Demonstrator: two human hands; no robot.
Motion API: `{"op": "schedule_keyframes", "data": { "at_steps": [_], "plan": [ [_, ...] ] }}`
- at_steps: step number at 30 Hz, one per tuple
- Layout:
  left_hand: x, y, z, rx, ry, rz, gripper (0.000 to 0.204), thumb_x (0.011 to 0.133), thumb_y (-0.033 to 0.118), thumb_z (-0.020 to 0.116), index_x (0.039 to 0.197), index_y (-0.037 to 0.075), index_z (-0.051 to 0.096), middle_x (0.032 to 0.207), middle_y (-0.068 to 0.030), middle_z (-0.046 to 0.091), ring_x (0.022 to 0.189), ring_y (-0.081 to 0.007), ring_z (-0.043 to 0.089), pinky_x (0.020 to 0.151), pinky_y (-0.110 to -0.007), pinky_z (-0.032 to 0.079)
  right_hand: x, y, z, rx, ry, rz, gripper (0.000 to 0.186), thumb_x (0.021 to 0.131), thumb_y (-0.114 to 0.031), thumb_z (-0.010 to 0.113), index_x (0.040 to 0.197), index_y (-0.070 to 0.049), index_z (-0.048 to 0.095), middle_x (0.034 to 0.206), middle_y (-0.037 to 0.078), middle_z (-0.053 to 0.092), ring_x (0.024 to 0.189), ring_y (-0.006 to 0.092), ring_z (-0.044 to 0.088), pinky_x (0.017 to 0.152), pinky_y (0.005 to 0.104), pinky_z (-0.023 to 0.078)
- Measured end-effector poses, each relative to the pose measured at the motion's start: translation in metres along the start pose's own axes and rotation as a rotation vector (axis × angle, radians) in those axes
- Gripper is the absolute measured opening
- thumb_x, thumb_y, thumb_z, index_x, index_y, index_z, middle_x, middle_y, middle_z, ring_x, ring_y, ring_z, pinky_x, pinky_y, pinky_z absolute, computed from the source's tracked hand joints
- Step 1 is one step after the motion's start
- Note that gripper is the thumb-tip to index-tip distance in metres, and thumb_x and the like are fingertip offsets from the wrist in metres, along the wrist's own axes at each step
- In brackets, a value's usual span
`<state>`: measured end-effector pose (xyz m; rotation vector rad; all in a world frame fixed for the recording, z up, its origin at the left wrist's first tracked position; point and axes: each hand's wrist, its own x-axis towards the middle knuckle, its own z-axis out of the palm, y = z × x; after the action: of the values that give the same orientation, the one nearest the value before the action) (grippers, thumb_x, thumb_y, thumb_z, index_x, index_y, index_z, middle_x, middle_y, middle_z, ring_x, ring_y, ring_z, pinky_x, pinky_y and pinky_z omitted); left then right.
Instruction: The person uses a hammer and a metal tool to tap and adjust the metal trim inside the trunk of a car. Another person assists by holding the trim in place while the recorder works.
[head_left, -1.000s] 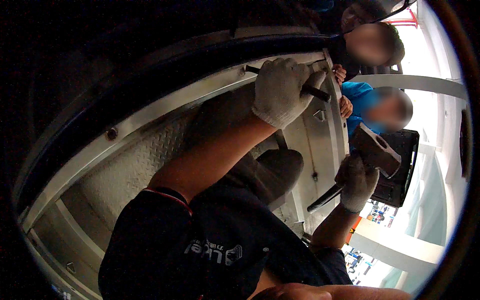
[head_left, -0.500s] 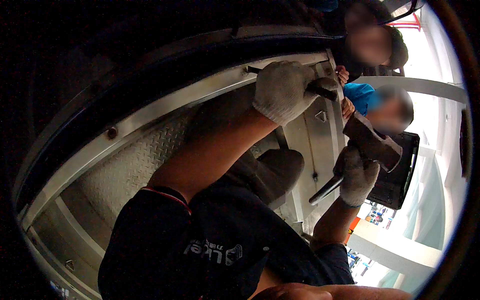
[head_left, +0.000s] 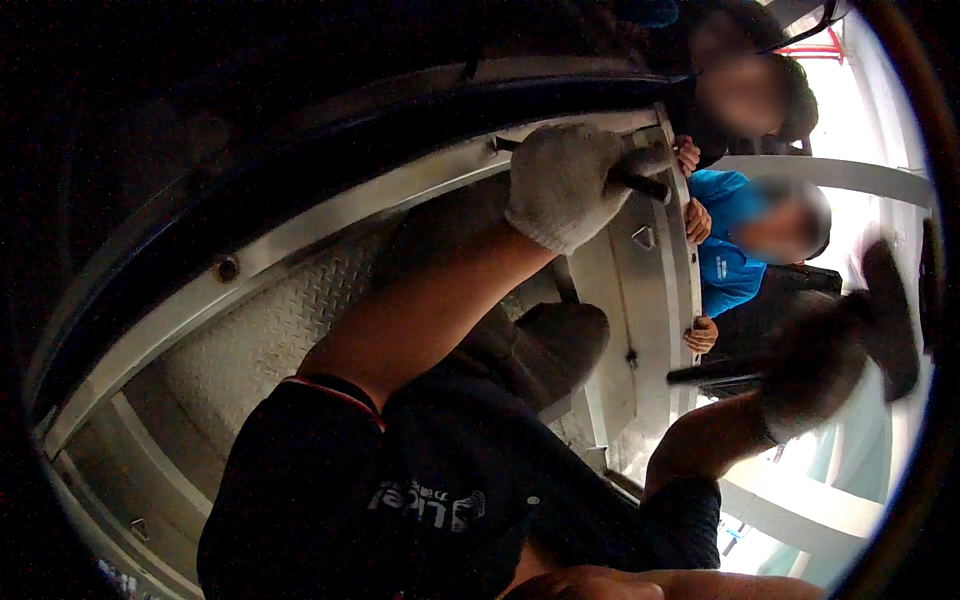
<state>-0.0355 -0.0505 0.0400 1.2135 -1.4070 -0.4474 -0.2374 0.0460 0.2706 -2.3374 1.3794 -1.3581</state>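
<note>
Chisel (head_left: 640, 182), judged stiff and best gripped mid-shaft, is held against the metal frame (head_left: 400, 195) by the closed gloved left hand (head_left: 565, 185), while a heavy-looking hammer (head_left: 880, 320) is clenched by the blurred right hand (head_left: 815, 375).

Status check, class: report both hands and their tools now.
Left hand gloved, gripping dark rod against metal frame. Right hand blurred, holding hammer. Two bystanders close behind.

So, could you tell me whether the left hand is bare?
No, the left hand wears a white knit glove and grips a dark rod.
</note>
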Motion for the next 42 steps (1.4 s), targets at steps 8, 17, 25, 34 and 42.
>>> {"op": "schedule_keyframes", "data": {
  "at_steps": [8, 17, 25, 34, 42],
  "plan": [
    [-0.006, 0.003, 0.011, -0.046, -0.071, -0.028, 0.026, 0.084, 0.038, 0.077, 0.078, 0.013, 0.076, 0.077, -0.0142, 0.071, 0.073, -0.0355, 0.072, 0.069, -0.048, 0.056, -0.047, 0.009, 0.055, -0.425, -0.411, 0.314, 0.050, 0.094, -0.007, 0.073, 0.137, 0.001, 0.050, 0.134, 0.014, 0.059, 0.124, 0.0235, 0.053, 0.110, 0.0353, 0.036],
    [-0.017, 0.008, 0.015, -0.033, -0.004, 0.116, 0.044, 0.092, 0.054, 0.071, 0.078, 0.013, 0.076, 0.077, -0.0157, 0.071, 0.074, -0.0364, 0.071, 0.067, -0.051, 0.054, -0.099, 0.031, 0.038, 0.189, 0.257, 0.656, 0.035, 0.098, -0.022, 0.074, 0.122, 0.001, 0.062, 0.071, 0.003, 0.064, 0.053, 0.0081, 0.057, 0.046, 0.0224, 0.042],
    [-0.013, 0.009, 0.001, 0.042, -0.025, 0.026, 0.051, 0.096, 0.062, 0.064, 0.087, 0.015, 0.082, 0.074, -0.0188, 0.070, 0.071, -0.0404, 0.070, 0.064, -0.054, 0.053, -0.113, 0.026, 0.045, 0.149, -0.038, 0.905, 0.017, 0.098, -0.016, 0.069, 0.104, 0.000, 0.065, 0.073, 0.002, 0.064, 0.054, 0.0097, 0.059, 0.047, 0.0262, 0.045],
    [-0.011, 0.009, 0.004, 0.025, 0.035, 0.052, 0.039, 0.085, 0.050, 0.078, 0.086, 0.011, 0.079, 0.083, -0.0173, 0.072, 0.082, -0.0395, 0.071, 0.074, -0.053, 0.055, -0.108, 0.025, 0.061, 0.097, 0.016, 0.775, 0.026, 0.100, -0.020, 0.067, 0.113, 0.003, 0.062, 0.066, 0.003, 0.061, 0.047, 0.0096, 0.054, 0.042, 0.0245, 0.036],
    [-0.004, 0.014, -0.003, 0.065, -0.144, -0.060, 0.036, 0.078, 0.045, 0.083, 0.084, 0.010, 0.077, 0.086, -0.0160, 0.072, 0.084, -0.0383, 0.072, 0.077, -0.052, 0.056, -0.082, 0.033, 0.068, 0.208, -0.034, 0.692, 0.033, 0.099, -0.016, 0.070, 0.127, 0.001, 0.061, 0.082, 0.002, 0.065, 0.061, 0.0083, 0.059, 0.051, 0.0242, 0.045]
  ]
}}
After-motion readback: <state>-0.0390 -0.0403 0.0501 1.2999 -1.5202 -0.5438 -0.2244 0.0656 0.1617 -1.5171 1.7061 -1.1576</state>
